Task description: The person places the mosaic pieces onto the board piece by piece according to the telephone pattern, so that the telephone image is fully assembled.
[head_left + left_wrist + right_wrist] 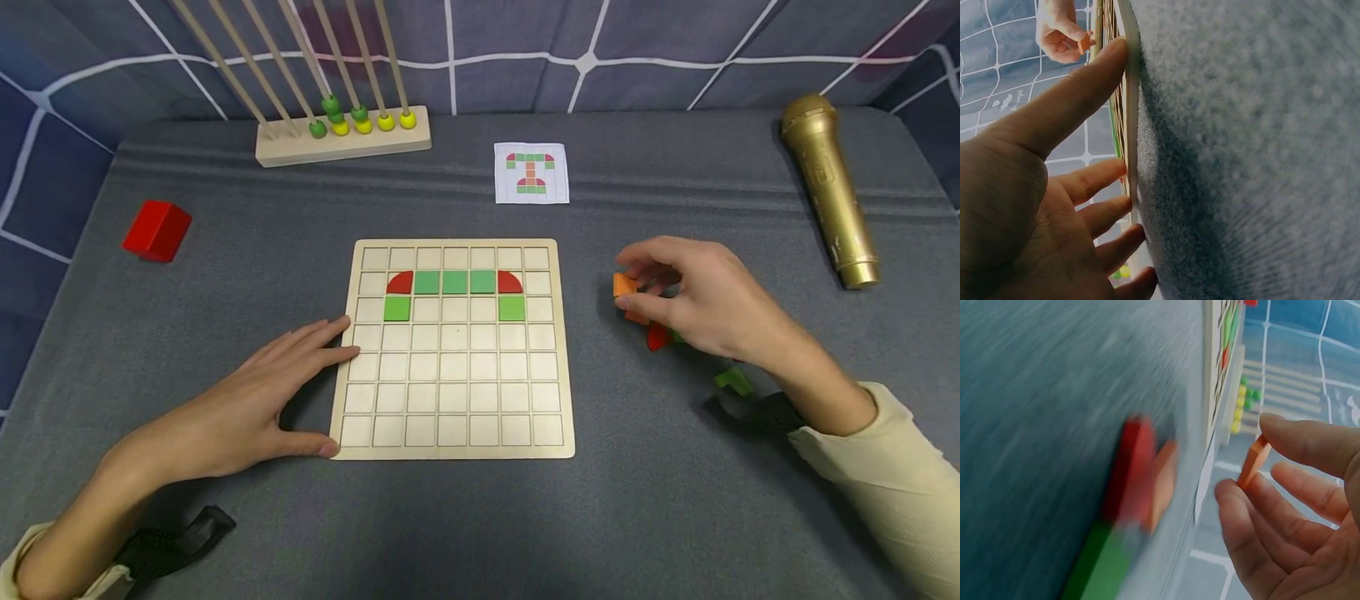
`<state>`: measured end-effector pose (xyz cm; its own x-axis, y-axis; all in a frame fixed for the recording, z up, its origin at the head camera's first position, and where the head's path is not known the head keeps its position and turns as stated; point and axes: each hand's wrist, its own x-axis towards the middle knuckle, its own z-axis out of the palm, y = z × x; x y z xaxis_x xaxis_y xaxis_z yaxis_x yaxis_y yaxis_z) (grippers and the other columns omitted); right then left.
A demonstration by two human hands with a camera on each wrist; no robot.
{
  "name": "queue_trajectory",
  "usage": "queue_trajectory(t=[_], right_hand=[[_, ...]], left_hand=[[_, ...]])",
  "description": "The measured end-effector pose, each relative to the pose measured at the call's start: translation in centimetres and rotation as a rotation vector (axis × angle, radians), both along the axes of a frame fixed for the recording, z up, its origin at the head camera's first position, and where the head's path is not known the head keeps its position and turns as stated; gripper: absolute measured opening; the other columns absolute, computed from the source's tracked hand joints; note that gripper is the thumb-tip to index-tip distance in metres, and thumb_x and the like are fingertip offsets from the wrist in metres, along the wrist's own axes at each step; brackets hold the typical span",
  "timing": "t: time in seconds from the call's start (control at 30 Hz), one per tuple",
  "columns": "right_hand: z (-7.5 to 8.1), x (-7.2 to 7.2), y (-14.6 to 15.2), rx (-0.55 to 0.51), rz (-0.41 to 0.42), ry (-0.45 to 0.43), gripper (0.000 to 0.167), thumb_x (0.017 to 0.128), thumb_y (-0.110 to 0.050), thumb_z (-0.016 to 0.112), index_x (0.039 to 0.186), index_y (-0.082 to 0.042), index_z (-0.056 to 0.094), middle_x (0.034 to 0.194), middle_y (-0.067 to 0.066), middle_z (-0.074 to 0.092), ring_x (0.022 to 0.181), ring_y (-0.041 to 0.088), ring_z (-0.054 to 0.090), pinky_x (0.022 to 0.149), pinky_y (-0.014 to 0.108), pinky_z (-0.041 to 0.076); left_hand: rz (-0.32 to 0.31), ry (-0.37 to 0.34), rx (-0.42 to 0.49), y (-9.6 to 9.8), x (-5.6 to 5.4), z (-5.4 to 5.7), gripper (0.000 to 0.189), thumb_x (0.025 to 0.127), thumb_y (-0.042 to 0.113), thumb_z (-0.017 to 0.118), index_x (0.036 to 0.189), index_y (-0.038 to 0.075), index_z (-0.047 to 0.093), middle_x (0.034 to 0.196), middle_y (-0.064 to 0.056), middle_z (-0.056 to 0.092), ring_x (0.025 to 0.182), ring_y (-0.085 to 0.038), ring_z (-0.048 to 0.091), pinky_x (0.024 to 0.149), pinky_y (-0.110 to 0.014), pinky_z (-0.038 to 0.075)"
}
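Board [453, 367] lies on the counter [450, 533], the left hand [255, 400] spread against its nine o'clock edge; off its three o'clock side, the right hand [701, 292] pinches an orange tile [1254, 464] near a red piece [657, 337]; a picture card [532, 173] lies at one o'clock

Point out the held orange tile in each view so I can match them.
Head: orange tile right of centre, in the right hand.
Left wrist: orange tile, upper left.
Right wrist: orange tile, right of centre.
Shared landmark: grid board, near the middle in head, nearly edge-on in both wrist views.
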<state>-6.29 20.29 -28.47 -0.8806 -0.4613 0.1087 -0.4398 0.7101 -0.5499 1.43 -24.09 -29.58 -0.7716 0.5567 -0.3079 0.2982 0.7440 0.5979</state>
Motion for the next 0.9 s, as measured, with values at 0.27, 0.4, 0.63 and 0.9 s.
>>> queue_trajectory(t=[0.27, 0.4, 0.63, 0.9], right_hand=[[0.2, -0.5, -4.1, -0.067, 0.111, -0.034, 0.031, 0.082, -0.003, 0.08, 0.111, -0.005, 0.069, 0.097, 0.001, 0.066, 0.079, 0.014, 0.06, 0.069, 0.032, 0.049], [0.2, -0.7, -6.5, -0.069, 0.135, -0.083, 0.033, 0.081, -0.006, 0.08, 0.112, -0.004, 0.069, 0.091, 0.002, 0.066, 0.077, 0.016, 0.058, 0.068, 0.034, 0.047], [0.2, -1.3, -10.6, -0.052, 0.173, -0.099, 0.032, 0.081, -0.012, 0.08, 0.111, -0.005, 0.069, 0.084, -0.001, 0.064, 0.078, 0.014, 0.058, 0.072, 0.034, 0.046], [-0.4, -1.9, -13.8, 0.003, 0.232, -0.108, 0.034, 0.083, -0.012, 0.077, 0.115, -0.004, 0.068, 0.085, 0.001, 0.063, 0.081, 0.019, 0.057, 0.081, 0.036, 0.046]], left_hand=[[0.004, -0.007, 0.004, -0.1, -0.1, 0.0, 0.095, 0.074, 0.06, 0.078, 0.149, 0.015, 0.042, 0.163, -0.007, 0.016, 0.146, -0.039, 0.013, 0.109, -0.067, 0.014], [-0.002, 0.0, 0.003, -0.1, -0.1, -0.1, 0.095, 0.074, 0.061, 0.077, 0.149, 0.015, 0.042, 0.163, -0.008, 0.016, 0.146, -0.039, 0.013, 0.109, -0.067, 0.014], [-0.004, -0.001, 0.007, 0.0, -0.2, 0.0, 0.095, 0.074, 0.061, 0.077, 0.149, 0.015, 0.042, 0.163, -0.007, 0.015, 0.146, -0.039, 0.013, 0.108, -0.068, 0.015], [-0.002, -0.001, -0.016, 0.0, -0.2, 0.0, 0.096, 0.074, 0.062, 0.077, 0.149, 0.015, 0.042, 0.163, -0.008, 0.016, 0.146, -0.038, 0.014, 0.108, -0.068, 0.015]])
